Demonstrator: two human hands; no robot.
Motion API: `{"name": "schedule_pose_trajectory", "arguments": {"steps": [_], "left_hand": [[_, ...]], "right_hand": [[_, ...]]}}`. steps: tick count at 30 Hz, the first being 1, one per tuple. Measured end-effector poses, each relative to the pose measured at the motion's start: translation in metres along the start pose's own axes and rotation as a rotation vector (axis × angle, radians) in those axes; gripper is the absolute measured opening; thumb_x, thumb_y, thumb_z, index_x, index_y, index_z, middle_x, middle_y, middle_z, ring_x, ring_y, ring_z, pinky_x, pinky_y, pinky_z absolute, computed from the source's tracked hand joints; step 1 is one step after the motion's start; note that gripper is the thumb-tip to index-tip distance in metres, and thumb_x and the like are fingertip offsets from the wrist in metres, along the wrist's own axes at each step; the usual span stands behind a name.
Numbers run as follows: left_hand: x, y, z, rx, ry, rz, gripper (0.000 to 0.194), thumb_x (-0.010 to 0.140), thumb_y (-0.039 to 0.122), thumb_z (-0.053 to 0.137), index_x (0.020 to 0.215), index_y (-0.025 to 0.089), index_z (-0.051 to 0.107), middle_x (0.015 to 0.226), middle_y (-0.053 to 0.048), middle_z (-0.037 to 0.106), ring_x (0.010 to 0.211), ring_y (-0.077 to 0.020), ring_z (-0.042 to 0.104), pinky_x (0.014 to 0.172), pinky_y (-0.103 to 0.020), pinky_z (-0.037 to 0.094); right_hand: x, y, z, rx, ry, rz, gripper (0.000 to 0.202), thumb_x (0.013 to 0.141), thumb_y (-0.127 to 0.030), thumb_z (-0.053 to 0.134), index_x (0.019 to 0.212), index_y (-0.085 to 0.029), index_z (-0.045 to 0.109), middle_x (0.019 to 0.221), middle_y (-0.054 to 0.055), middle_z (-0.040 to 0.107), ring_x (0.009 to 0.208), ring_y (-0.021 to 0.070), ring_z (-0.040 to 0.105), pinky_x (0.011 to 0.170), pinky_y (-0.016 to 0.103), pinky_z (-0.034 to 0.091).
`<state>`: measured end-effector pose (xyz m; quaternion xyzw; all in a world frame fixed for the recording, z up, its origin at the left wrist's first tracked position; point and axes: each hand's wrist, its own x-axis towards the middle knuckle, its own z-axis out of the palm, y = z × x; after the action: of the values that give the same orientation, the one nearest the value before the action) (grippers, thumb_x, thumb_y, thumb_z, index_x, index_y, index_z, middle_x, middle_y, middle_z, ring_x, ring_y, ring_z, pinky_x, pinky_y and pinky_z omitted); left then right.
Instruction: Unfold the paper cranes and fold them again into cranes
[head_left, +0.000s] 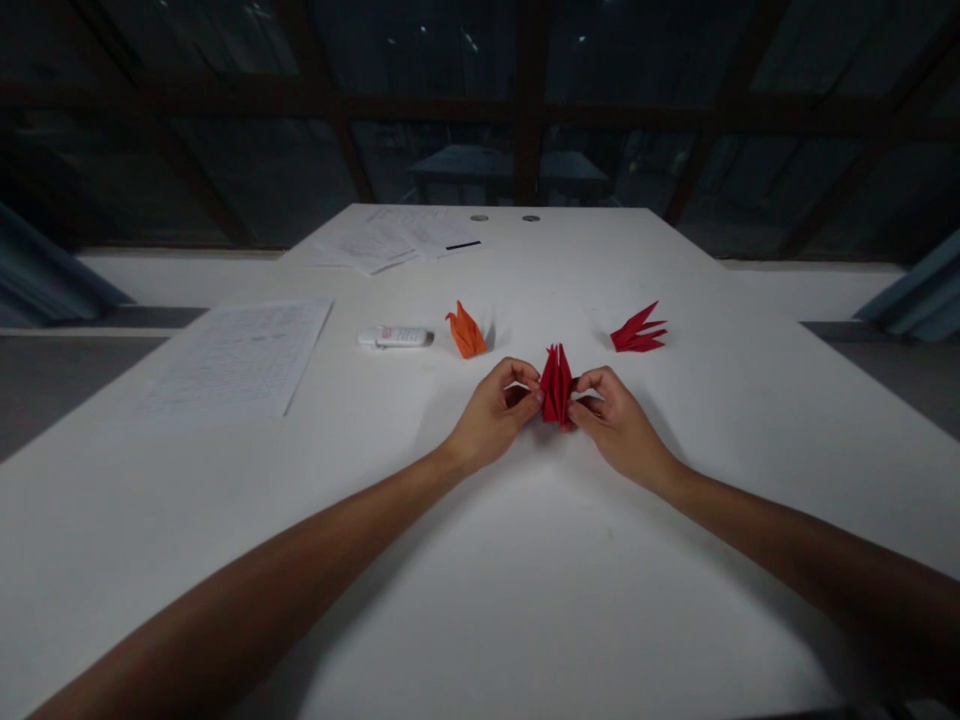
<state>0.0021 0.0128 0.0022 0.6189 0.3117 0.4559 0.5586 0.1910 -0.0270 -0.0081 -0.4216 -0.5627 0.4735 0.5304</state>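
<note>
Between my two hands a folded red paper piece [556, 385] stands upright just above the white table [480, 560], its points upward. The fingers of my left hand [504, 405] pinch its left side. On the opposite side, my right hand [609, 415] grips the edge between thumb and fingers. An orange folded paper bird [466, 332] rests on the table, beyond my left hand. Farther right lies another red folded paper piece [639, 330] with several narrow points spread to the right.
A white tube [395, 337] lies left of the orange bird. One paper sheet [236, 360] is at the left, and more printed sheets [382, 240] with a black strip [463, 245] lie farther back. Two small round discs [531, 218] sit near the far edge, before dark windows.
</note>
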Motion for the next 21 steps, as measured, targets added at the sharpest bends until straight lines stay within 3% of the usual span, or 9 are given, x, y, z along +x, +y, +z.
{"name": "schedule_pose_trajectory", "arguments": {"steps": [3, 7, 12, 15, 18, 21], "left_hand": [[-0.0001, 0.0005, 0.0017, 0.033, 0.050, 0.022, 0.021, 0.084, 0.015, 0.066, 0.101, 0.019, 0.054, 0.094, 0.001, 0.059, 0.075, -0.0087, 0.058, 0.069, -0.022, 0.049], [-0.0012, 0.0022, 0.0039, 0.041, 0.024, 0.034, 0.026, 0.085, 0.014, 0.067, 0.106, 0.019, 0.052, 0.092, 0.001, 0.059, 0.074, -0.0088, 0.058, 0.069, -0.023, 0.049], [-0.0030, 0.0043, 0.0043, 0.041, 0.010, 0.043, 0.024, 0.087, 0.023, 0.070, 0.102, 0.019, 0.052, 0.097, -0.001, 0.059, 0.082, -0.0110, 0.060, 0.071, -0.024, 0.050], [-0.0041, 0.0039, 0.0037, 0.024, -0.058, -0.024, 0.033, 0.083, 0.028, 0.078, 0.100, 0.020, 0.050, 0.095, -0.001, 0.062, 0.082, -0.0126, 0.062, 0.070, -0.025, 0.050], [-0.0037, 0.0018, 0.0021, -0.007, -0.083, -0.069, 0.040, 0.078, 0.027, 0.082, 0.100, 0.021, 0.049, 0.093, 0.000, 0.064, 0.078, -0.0120, 0.061, 0.070, -0.026, 0.049], [-0.0010, -0.0009, -0.0006, -0.092, -0.041, -0.051, 0.048, 0.074, 0.023, 0.085, 0.105, 0.022, 0.049, 0.104, -0.001, 0.063, 0.081, -0.0109, 0.062, 0.072, -0.026, 0.050]], "right_hand": [[-0.0024, -0.0030, 0.0011, -0.106, -0.069, -0.038, 0.018, 0.095, -0.039, 0.064, 0.092, -0.023, 0.059, 0.095, 0.002, 0.065, 0.085, 0.0176, 0.066, 0.077, 0.034, 0.057], [-0.0030, -0.0042, 0.0019, -0.169, -0.058, -0.067, 0.017, 0.090, -0.037, 0.072, 0.093, -0.022, 0.064, 0.096, 0.003, 0.067, 0.092, 0.0204, 0.066, 0.082, 0.036, 0.056], [-0.0010, -0.0012, 0.0003, -0.113, -0.024, -0.016, 0.018, 0.088, -0.036, 0.074, 0.092, -0.022, 0.064, 0.091, 0.002, 0.068, 0.086, 0.0188, 0.066, 0.080, 0.035, 0.055], [-0.0001, -0.0007, -0.0007, -0.051, -0.025, 0.016, 0.016, 0.089, -0.037, 0.070, 0.094, -0.023, 0.064, 0.087, 0.000, 0.068, 0.080, 0.0173, 0.065, 0.076, 0.034, 0.055], [-0.0001, -0.0006, -0.0006, -0.045, -0.013, 0.000, 0.014, 0.091, -0.036, 0.068, 0.092, -0.023, 0.063, 0.084, 0.000, 0.069, 0.077, 0.0168, 0.065, 0.076, 0.033, 0.055], [-0.0006, 0.0002, 0.0006, -0.020, -0.003, -0.035, 0.015, 0.093, -0.035, 0.067, 0.101, -0.024, 0.061, 0.094, 0.001, 0.070, 0.081, 0.0170, 0.066, 0.078, 0.034, 0.056]]}}
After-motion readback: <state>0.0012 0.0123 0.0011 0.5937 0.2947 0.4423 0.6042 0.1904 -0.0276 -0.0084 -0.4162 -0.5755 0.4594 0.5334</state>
